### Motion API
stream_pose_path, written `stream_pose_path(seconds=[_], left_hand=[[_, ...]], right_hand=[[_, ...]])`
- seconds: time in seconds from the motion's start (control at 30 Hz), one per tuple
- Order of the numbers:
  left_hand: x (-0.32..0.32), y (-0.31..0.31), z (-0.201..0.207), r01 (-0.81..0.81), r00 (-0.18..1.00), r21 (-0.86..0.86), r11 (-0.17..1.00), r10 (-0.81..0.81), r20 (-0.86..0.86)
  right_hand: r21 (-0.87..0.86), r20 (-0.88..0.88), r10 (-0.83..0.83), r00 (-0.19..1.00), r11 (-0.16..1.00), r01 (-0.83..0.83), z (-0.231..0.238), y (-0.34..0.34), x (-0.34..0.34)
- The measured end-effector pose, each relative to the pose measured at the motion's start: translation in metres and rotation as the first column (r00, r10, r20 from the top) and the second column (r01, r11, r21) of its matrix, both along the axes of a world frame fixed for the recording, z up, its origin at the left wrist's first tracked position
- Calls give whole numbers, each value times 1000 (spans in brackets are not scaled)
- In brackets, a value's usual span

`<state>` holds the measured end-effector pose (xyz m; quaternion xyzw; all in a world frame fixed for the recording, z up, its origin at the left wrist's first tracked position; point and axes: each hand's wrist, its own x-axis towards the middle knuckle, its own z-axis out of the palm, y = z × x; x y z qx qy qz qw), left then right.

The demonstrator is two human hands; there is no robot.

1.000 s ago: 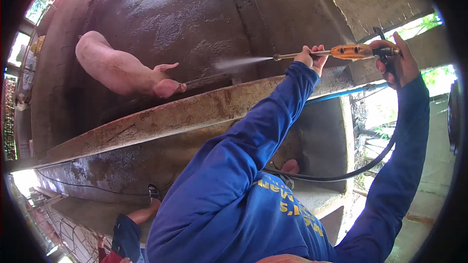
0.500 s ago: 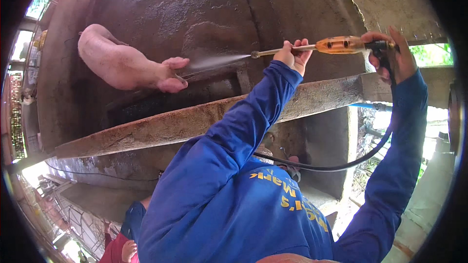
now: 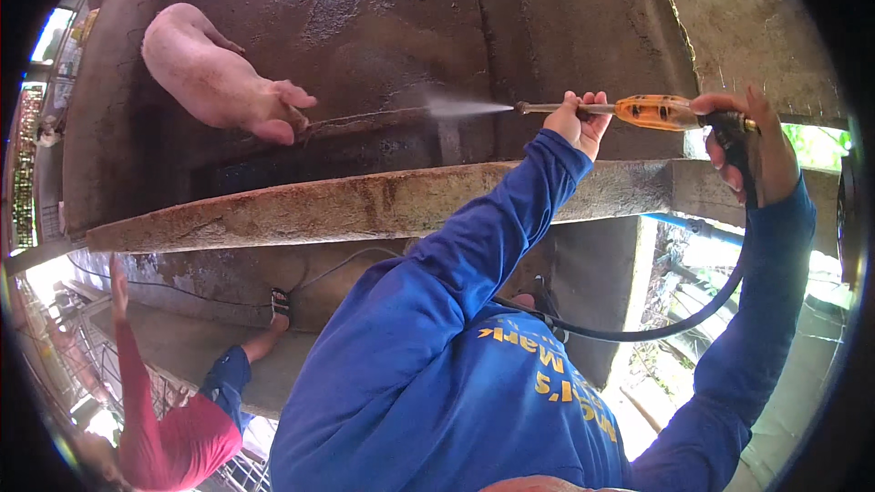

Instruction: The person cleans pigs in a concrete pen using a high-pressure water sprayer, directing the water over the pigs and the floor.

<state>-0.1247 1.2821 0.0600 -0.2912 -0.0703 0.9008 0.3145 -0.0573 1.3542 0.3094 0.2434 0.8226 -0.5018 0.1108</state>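
A pressure washer spray gun point(image 3: 654, 112) with a see-through orange body points to the left over the low wall. My left hand point(image 3: 580, 124) is closed around its thin metal lance, close behind the nozzle. At the rear, my right hand point(image 3: 770, 148) grips the black trigger handle, where the black hose point(image 3: 679, 332) joins and curves back under my arm. A white fan of water spray point(image 3: 469, 107) leaves the nozzle. Farther left a pink pig point(image 3: 214, 73) stands on the wet floor, its head toward the spray but apart from it.
A low concrete wall point(image 3: 346, 210) crosses between me and the pen's wet floor point(image 3: 383, 27). At the lower left, a person in a red shirt point(image 3: 196, 442) reaches an arm toward the wall's end. A thin dark cable runs along the walkway behind me.
The spray gun and both my hands have shifted right and slightly down in view. The pig appears slightly higher, its head farther from the spray. The person in red has come farther into view, arm extended.
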Motion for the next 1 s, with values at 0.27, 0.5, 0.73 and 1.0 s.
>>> stream_pose_path(seconds=[0.27,0.5,0.73,1.0], left_hand=[[21,23,-4,98,995,11,995,-98,35],[31,34,-14,147,983,22,989,-149,108],[9,44,-22,175,985,43,984,-175,2],[44,39,-9,232,964,22,972,-233,130]], right_hand=[[71,30,-72,997,995,69,4,8,11],[80,68,-83,994,994,77,0,20,15],[68,-24,-130,991,989,131,-8,16,19],[-24,80,-160,984,986,163,-9,40,14]])
